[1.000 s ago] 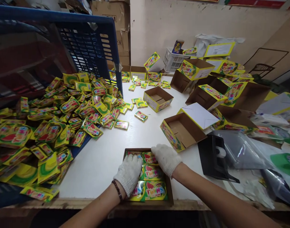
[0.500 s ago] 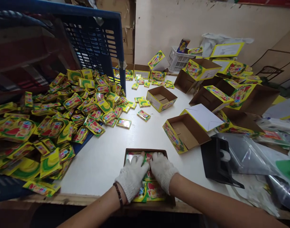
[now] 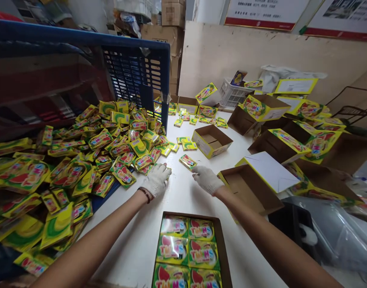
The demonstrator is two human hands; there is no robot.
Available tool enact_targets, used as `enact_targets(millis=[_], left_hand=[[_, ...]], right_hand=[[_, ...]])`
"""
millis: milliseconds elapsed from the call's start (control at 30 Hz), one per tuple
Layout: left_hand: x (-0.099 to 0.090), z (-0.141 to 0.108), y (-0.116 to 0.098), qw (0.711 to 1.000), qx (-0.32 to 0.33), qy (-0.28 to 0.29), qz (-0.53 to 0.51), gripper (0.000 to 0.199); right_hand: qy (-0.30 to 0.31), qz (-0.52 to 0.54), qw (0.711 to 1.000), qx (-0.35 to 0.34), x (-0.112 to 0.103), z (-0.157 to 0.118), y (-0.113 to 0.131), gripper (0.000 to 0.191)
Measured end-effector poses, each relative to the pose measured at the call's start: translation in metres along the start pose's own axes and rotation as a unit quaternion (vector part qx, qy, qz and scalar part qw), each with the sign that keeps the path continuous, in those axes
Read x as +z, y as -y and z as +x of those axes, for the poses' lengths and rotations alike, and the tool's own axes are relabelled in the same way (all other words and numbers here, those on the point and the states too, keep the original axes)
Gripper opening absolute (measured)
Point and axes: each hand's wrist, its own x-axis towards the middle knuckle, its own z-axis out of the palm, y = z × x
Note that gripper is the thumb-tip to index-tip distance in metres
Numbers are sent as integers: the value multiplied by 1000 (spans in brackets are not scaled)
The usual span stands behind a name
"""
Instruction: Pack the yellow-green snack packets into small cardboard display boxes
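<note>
Take the packed carton point(image 3: 221, 243), nearest you, as reference: six packs point(image 3: 203, 254) show in it, two columns of three, the nearest row cut off by the view. Left of the carton stands one blue crate point(image 3: 135, 43) with a heap of packs point(image 3: 101, 140), too many to count. Beyond and right of it are two open boxes point(image 3: 209, 142), your right forearm crossing the nearer. Right of it sits one black tape holder point(image 3: 287, 220). Your gloved left hand point(image 3: 155, 179), beyond the carton, has its fingers bent over one mostly hidden pack point(image 3: 170, 171); grip cannot be confirmed. Your gloved right hand point(image 3: 207, 180), also beyond, has bent fingers close together, beside one loose pack point(image 3: 188, 161); contact cannot be confirmed. Two more packs point(image 3: 189, 145) lie past it.
</note>
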Motion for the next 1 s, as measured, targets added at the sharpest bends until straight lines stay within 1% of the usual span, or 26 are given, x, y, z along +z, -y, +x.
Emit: enact_targets(millis=[67, 133, 167, 200, 267, 300, 333, 367, 400, 433, 467, 500, 567, 600, 633, 667, 700, 733, 767, 800, 867, 933, 1000], left_hand=[[9, 18, 12, 1000, -5, 13, 15, 41], [16, 24, 15, 999, -15, 31, 26, 42], [17, 24, 14, 998, -24, 41, 29, 40], [18, 23, 12, 998, -35, 51, 31, 36], [18, 17, 7, 994, -73, 77, 32, 28], [18, 14, 4, 990, -101, 93, 32, 32], [17, 11, 2, 985, -130, 109, 34, 41], [15, 7, 1, 980, -155, 122, 37, 49], [14, 3, 1, 975, -175, 130, 41, 52], [13, -1, 1, 973, -185, 133, 44, 51], [12, -6, 3, 976, -172, 129, 48, 46], [12, -11, 5, 983, -131, 120, 53, 40], [12, -20, 10, 993, 8, 97, 67, 38], [14, -23, 13, 990, 80, 88, 76, 39], [16, -26, 15, 983, 137, 83, 84, 39], [18, -27, 18, 978, 170, 83, 92, 38], [20, -28, 20, 975, 176, 86, 100, 35], [21, -29, 22, 976, 166, 90, 107, 32], [22, -29, 25, 978, 148, 92, 115, 29], [21, -31, 27, 980, 127, 94, 122, 26], [17, -37, 33, 983, 77, 97, 132, 23], [7, -47, 36, 987, 30, 82, 136, 28], [-8, -63, 33, 992, -15, 24, 120, 31]], right_hand=[[-29, -20, 999, 31, 9, 39, -2, 35], [-35, -36, 998, 46, 19, 70, -3, 41], [-34, -42, 997, 48, 25, 81, -5, 42], [-33, -49, 997, 47, 29, 88, -6, 41], [-30, -60, 997, 39, 37, 92, -11, 37], [-29, -63, 997, 32, 41, 89, -13, 36], [-27, -65, 997, 23, 44, 84, -16, 35], [-25, -66, 997, 14, 47, 77, -19, 34], [-21, -64, 998, 5, 50, 69, -22, 34], [-16, -62, 998, -1, 52, 60, -25, 34], [-10, -57, 998, -4, 53, 50, -28, 34], [-3, -51, 999, -4, 53, 40, -32, 33], [7, -38, 999, 11, 51, 20, -39, 34], [5, -30, 999, 25, 47, 8, -42, 36], [-1, -18, 999, 38, 41, -4, -44, 39], [-10, -4, 999, 44, 34, -18, -45, 42], [-15, 12, 999, 34, 25, -33, -45, 45], [-13, 28, 999, 8, 16, -50, -43, 47], [1, 40, 999, -35, 6, -70, -40, 46], [32, 43, 995, -88, -3, -90, -36, 44], [121, 12, 975, -185, -14, -131, -25, 36], [190, -43, 952, -235, -13, -166, -15, 31], [221, -100, 939, -245, -1, -189, -6, 32]])
